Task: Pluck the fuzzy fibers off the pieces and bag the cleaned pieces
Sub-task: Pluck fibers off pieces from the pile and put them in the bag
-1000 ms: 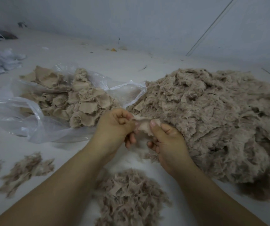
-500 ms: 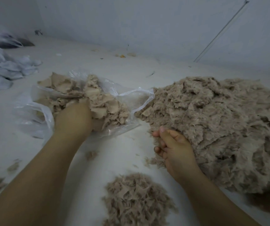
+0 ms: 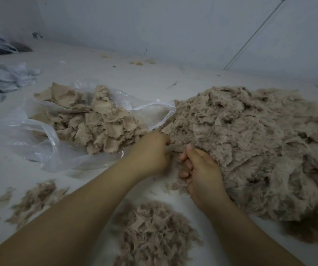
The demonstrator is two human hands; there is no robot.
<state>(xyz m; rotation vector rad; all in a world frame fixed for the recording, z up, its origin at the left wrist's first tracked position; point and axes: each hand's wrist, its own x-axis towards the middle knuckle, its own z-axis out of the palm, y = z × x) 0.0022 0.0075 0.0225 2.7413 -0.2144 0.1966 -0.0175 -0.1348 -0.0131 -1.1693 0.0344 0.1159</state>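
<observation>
A large heap of fuzzy beige pieces [image 3: 250, 143] covers the right side of the floor. A clear plastic bag [image 3: 44, 146] lies open at the left, with smoother cleaned pieces [image 3: 100, 123] in it. My left hand [image 3: 150, 150], blurred, is at the heap's near-left edge, just right of the bag's mouth, with its fingers closed on a fuzzy piece [image 3: 174, 148]. My right hand [image 3: 200, 169] sits close beside it with curled fingers, its thumb on the same piece. A mound of plucked fibers [image 3: 154, 233] lies between my forearms.
Smaller tufts of fiber [image 3: 37, 198] lie scattered at the near left. Crumpled pale plastic or cloth [image 3: 2, 77] is piled at the far left. A white wall [image 3: 173, 25] runs along the back, with small scraps [image 3: 139, 63] on the floor at its foot.
My left hand has come out of the bag and moved right to the heap's edge, next to my right hand. My right hand has hardly shifted.
</observation>
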